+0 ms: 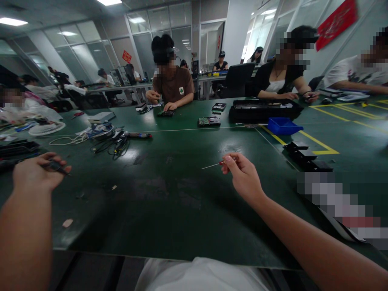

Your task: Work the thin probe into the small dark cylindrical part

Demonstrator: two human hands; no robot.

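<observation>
My right hand (245, 176) is closed around the handle of a thin screwdriver (211, 165), above the middle of the green table. Its slim metal shaft points left, and a bit of red shows where it leaves my fingers. Over at the left, my left hand (34, 171) grips a dark, pointed, pen-like tool (57, 165); my palm hides part of it, and its exact kind cannot be made out. The tip of that tool points down and to the right. Both hands are apart from each other.
Cables (119, 141) and a dark cylindrical tool (139, 136) lie beyond my left hand. Hard drives (209, 121), a black tray (265, 112), a blue bin (283, 126) and black brackets (307, 157) are farther off. Co-workers sit across the green table (169, 226).
</observation>
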